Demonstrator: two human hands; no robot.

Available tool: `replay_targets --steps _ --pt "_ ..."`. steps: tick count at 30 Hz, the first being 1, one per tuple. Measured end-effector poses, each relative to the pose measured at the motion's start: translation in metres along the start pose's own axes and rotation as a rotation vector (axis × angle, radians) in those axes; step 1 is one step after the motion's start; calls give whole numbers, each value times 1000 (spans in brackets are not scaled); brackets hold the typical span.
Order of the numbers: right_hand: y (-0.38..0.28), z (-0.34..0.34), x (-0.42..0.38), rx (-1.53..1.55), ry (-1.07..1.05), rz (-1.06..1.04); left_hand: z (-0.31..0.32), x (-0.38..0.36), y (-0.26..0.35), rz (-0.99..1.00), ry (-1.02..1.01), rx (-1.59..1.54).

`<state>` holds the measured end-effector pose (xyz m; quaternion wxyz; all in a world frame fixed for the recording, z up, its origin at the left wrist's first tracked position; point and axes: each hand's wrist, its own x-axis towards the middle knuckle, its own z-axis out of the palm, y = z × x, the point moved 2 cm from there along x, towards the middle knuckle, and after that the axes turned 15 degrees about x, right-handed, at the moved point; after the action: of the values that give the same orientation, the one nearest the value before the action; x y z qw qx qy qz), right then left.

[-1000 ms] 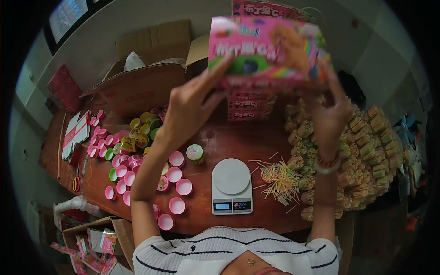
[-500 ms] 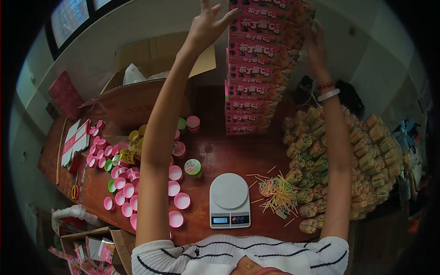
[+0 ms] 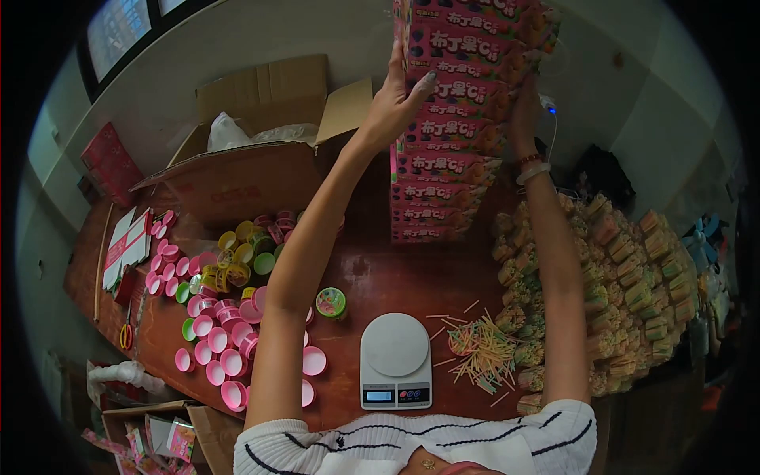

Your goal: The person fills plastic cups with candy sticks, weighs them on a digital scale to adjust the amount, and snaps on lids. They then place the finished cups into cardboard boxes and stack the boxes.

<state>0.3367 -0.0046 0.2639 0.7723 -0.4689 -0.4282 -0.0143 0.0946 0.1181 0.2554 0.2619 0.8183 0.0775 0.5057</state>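
Observation:
A tall stack of pink printed boxes (image 3: 443, 162) stands at the back of the table and runs out of the top of the view. My left hand (image 3: 394, 107) is closed against its left side, thumb across the front face and fingers along the edge. On the opposite side my right hand (image 3: 522, 119) presses on the boxes; its fingers are partly hidden and dim. Below the hands, a white kitchen scale (image 3: 397, 348) with a lit display sits near my body. A green-lidded tub (image 3: 331, 302) stands to its left.
Pink cups (image 3: 231, 362) lie scattered at left, beside an open cardboard box (image 3: 237, 182). Many bundled pastel sticks (image 3: 625, 293) fill the right side, with a loose stick pile (image 3: 481, 348) near the scale. Scissors (image 3: 126, 336) lie at the left edge.
My left hand has come down and inward onto the stack's left side, its thumb now on the front. My right hand has moved lower and inward too. The upper boxes look slightly shifted.

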Motion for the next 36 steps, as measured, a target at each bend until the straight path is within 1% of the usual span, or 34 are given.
replay_targets --steps 1,2,3,4,5,7,8,9,10,11,12,14,15,17,18,20,22,23,24,25,27,28,30,31,32,33,34,36 --pt "1 -4 -8 56 -19 132 1 -4 -7 62 27 -29" --pt "4 -9 -15 105 -32 266 -2 -12 -2 58 26 -33" --pt "5 -10 -24 178 -89 264 -4 -28 1 -90 -35 -34" --pt "11 -11 -30 251 -143 261 -4 -40 1 -164 -68 -36" --pt "28 -21 -31 249 -141 261 -4 -53 1 -237 -101 -37" --pt "82 -48 -32 225 -303 301 9 -78 -18 -259 -181 62" --pt "105 -48 -33 222 -306 299 15 -85 -21 -258 -177 60" --pt "123 -50 -33 182 -228 115 22 -89 -22 -204 -178 77" --pt "118 -46 -36 164 -190 22 28 -92 -25 -149 -181 96" --pt "112 -42 -40 141 -148 -70 33 -93 -34 -147 -180 95" --pt "78 -26 -57 64 -111 -39 39 -92 -45 -184 -142 94" --pt "54 -16 -72 -10 -75 -10 38 -88 -46 -219 -102 95" --pt "51 -16 -76 -119 -49 15 35 -87 -46 -213 -138 43" --pt "56 -16 -80 -225 -20 48 28 -87 -41 -213 -181 -7" --pt "56 -15 -82 -171 0 -85 26 -87 -38 -231 -203 -43" --pt "47 -12 -95 -126 20 -207 26 -99 -44 -258 -232 -86" --pt "34 -17 -124 281 64 146 30 -127 -52 -259 -222 7" --pt "36 -22 -141 389 118 230 31 -142 -57 -257 -219 4" --pt "44 -30 -160 398 162 288 33 -164 -66 -397 -341 -2" --pt "57 -42 -180 358 179 351 36 -185 -78 -536 -460 -4" --pt "92 -68 -217 212 140 517 52 -228 -120 -584 -672 117" --pt "112 -79 -234 103 75 613 58 -237 -132 -596 -655 116" --pt "146 -87 -260 -109 -98 753 80 -249 -144 -462 -767 229" --pt "157 -85 -268 -233 -193 752 91 -254 -149 -476 -746 220" --pt "156 -76 -271 -365 -290 698 100 -257 -153 -479 -677 339" --pt "155 -68 -272 -546 -393 569 103 -259 -160 -482 -611 461" --pt "156 -63 -270 -545 -405 569 103 -262 -167 -492 -604 461" --pt "157 -58 -268 -587 -342 470 105 -267 -180 -459 -595 505"
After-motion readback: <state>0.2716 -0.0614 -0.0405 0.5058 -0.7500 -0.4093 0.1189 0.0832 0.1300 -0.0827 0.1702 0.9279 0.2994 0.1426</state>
